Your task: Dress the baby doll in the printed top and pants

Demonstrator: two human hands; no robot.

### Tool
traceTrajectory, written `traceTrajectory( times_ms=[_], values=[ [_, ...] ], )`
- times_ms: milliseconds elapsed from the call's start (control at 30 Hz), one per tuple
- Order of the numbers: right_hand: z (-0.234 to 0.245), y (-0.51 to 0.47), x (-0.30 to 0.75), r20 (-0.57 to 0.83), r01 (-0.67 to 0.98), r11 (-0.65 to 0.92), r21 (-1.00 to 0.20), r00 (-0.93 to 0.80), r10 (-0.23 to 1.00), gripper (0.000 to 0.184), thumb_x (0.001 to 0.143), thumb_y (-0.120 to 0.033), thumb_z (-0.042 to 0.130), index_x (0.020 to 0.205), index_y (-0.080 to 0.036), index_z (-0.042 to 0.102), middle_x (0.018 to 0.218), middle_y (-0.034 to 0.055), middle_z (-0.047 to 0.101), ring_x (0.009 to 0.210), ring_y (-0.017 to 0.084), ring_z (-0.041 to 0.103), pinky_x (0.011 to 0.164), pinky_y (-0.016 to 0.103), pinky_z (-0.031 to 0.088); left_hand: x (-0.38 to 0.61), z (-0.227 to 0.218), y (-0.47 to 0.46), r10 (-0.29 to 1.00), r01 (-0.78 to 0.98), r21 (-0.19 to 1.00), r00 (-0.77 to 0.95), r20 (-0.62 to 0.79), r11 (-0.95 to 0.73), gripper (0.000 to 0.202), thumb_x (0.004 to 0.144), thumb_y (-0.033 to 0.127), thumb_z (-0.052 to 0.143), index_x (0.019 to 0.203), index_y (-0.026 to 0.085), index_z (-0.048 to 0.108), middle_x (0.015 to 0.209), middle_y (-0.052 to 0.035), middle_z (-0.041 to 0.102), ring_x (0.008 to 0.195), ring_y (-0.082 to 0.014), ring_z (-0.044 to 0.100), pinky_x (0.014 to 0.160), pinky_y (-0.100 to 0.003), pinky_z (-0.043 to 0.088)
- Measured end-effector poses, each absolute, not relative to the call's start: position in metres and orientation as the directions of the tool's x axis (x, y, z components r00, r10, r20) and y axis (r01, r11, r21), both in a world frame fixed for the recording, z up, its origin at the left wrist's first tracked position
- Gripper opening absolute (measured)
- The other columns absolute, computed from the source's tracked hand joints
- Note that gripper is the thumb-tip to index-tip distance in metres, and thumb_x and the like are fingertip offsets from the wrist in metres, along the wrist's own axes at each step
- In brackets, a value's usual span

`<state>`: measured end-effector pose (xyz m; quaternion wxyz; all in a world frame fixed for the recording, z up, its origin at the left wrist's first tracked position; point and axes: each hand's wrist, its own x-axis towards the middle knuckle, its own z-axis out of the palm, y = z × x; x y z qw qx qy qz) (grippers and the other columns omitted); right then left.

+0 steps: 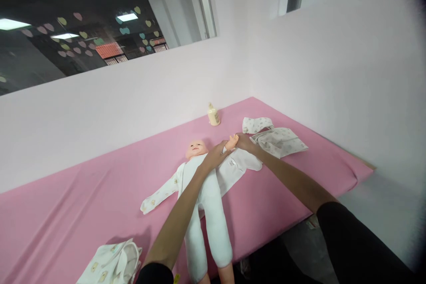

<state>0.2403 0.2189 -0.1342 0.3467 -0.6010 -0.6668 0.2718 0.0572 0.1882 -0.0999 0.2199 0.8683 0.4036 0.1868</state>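
I see a baby doll (203, 186) lying face up on the pink surface (83, 195), head toward the wall, legs reaching the near edge. It wears a white one-piece garment (208, 204) with small prints on the sleeves; one sleeve lies flat and empty, stretched out toward my left. My left hand (214, 156) rests on the doll's shoulder and upper chest, fingers laid together and pressing down on the cloth. My right hand (245, 142) is closed around the doll's bare arm near the wrist, and the doll's little hand (232, 141) sticks out just past my fingers. The other sleeve lies loose under that arm.

Just beyond my right hand lie two folded printed cloths (278, 140), one touching the other, near the side wall. A small cream bottle (213, 114) stands upright against the back wall, apart from the doll's head. At the near left edge sits another bundled garment (113, 264). The walls behind are pale pink.
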Motion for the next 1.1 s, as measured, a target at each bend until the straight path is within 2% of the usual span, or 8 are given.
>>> traceTrajectory(
  times_ms=[200, 300, 400, 533, 767, 933, 1033, 1100],
  values=[
    [-0.12, 0.222, 0.242, 0.061, 0.56, 0.013, -0.828, 0.066, 0.996, 0.016, 0.077, -0.019, 0.054, 0.067, -0.018, 0.041, 0.062, -0.0033, 0.043, 0.057, 0.01, 0.04, 0.05, 0.021, 0.031, 0.052, -0.109, 0.194, 0.827, 0.684, 0.535, 0.56, 0.05, -0.496, 0.057, 0.09, 0.069, 0.036, 0.115, 0.021, 0.053, 0.091, -0.0032, 0.065, 0.081, -0.0223, 0.062, 0.073, -0.032, 0.044],
    [-0.116, 0.225, 0.246, 0.039, 0.586, -0.027, -0.81, 0.099, 0.994, 0.017, 0.074, -0.02, 0.056, 0.068, -0.019, 0.04, 0.063, -0.0038, 0.042, 0.057, 0.01, 0.039, 0.051, 0.022, 0.03, 0.05, -0.113, 0.197, 0.805, 0.693, 0.514, 0.593, -0.007, -0.506, 0.061, 0.089, 0.07, 0.037, 0.122, 0.021, 0.052, 0.103, -0.0055, 0.067, 0.092, -0.0247, 0.063, 0.08, -0.034, 0.045],
    [-0.113, 0.225, 0.248, 0.092, 0.652, -0.006, -0.758, 0.116, 0.989, 0.015, 0.072, -0.018, 0.057, 0.072, -0.019, 0.042, 0.068, -0.0015, 0.046, 0.063, 0.013, 0.044, 0.055, 0.024, 0.031, 0.048, -0.116, 0.201, 0.78, 0.705, 0.483, 0.622, -0.069, -0.519, 0.063, 0.088, 0.07, 0.039, 0.126, 0.022, 0.052, 0.118, -0.0078, 0.065, 0.104, -0.0272, 0.062, 0.088, -0.035, 0.045],
    [-0.11, 0.211, 0.245, 0.17, 0.747, 0.039, -0.663, 0.1, 0.98, 0.014, 0.072, -0.017, 0.056, 0.082, -0.02, 0.047, 0.074, 0.0019, 0.052, 0.071, 0.019, 0.05, 0.06, 0.027, 0.03, 0.048, -0.121, 0.21, 0.811, 0.751, 0.467, 0.574, -0.112, -0.467, 0.065, 0.087, 0.071, 0.039, 0.126, 0.02, 0.055, 0.119, -0.0116, 0.066, 0.105, -0.03, 0.063, 0.087, -0.038, 0.047],
    [-0.116, 0.19, 0.237, 0.205, 0.781, 0.137, -0.609, -0.011, 0.979, 0.016, 0.076, -0.02, 0.055, 0.091, -0.021, 0.047, 0.083, 0.0019, 0.061, 0.076, 0.02, 0.056, 0.059, 0.028, 0.029, 0.056, -0.124, 0.217, 0.796, 0.741, 0.467, 0.594, -0.117, -0.484, 0.047, 0.088, 0.057, 0.047, 0.116, 0.022, 0.06, 0.117, -0.0086, 0.068, 0.103, -0.0269, 0.064, 0.091, -0.037, 0.047],
    [-0.124, 0.196, 0.241, 0.174, 0.758, 0.105, -0.644, 0.011, 0.985, 0.013, 0.076, -0.015, 0.053, 0.087, -0.02, 0.049, 0.087, 0.0039, 0.064, 0.081, 0.021, 0.059, 0.062, 0.027, 0.033, 0.042, -0.116, 0.215, 0.74, 0.697, 0.482, 0.659, -0.137, -0.531, 0.051, 0.081, 0.043, 0.061, 0.126, 0.021, 0.055, 0.13, -0.009, 0.062, 0.112, -0.0265, 0.06, 0.094, -0.035, 0.048],
    [-0.125, 0.195, 0.236, 0.172, 0.725, 0.107, -0.681, 0.015, 0.985, 0.012, 0.078, -0.016, 0.053, 0.089, -0.02, 0.05, 0.091, 0.0046, 0.065, 0.085, 0.021, 0.06, 0.065, 0.027, 0.037, 0.038, -0.119, 0.218, 0.739, 0.7, 0.466, 0.66, -0.134, -0.541, 0.047, 0.081, 0.039, 0.059, 0.124, 0.019, 0.055, 0.128, -0.0106, 0.062, 0.109, -0.0267, 0.061, 0.091, -0.036, 0.049],
    [-0.125, 0.189, 0.226, 0.176, 0.695, 0.125, -0.708, 0.002, 0.984, 0.013, 0.079, -0.017, 0.052, 0.092, -0.02, 0.05, 0.094, 0.0045, 0.065, 0.087, 0.021, 0.06, 0.068, 0.027, 0.039, 0.041, -0.124, 0.221, 0.742, 0.698, 0.449, 0.662, -0.105, -0.559, 0.038, 0.082, 0.034, 0.055, 0.116, 0.016, 0.059, 0.119, -0.0114, 0.066, 0.104, -0.0264, 0.062, 0.091, -0.037, 0.049]
  ],
)
